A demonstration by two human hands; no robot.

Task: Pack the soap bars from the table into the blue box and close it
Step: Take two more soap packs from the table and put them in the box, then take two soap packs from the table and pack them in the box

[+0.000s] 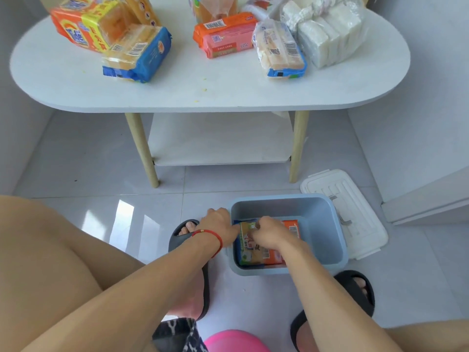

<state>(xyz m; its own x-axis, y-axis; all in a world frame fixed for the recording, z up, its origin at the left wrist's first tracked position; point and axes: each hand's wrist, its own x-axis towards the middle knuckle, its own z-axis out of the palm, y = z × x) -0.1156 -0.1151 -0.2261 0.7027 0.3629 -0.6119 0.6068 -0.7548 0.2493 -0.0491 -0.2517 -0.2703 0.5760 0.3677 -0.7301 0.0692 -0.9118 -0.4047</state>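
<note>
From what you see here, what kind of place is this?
Probably a room in a home: a glossy tiled floor, a small white table piled with soap packs, and a person in slippers packing a blue box.

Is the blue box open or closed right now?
Open. The blue box has no cover on; its white lid lies on the floor behind it, and both hands reach inside onto the soap packs.

The blue box (330, 240) has free room right of its soap packs (253, 252).
</note>
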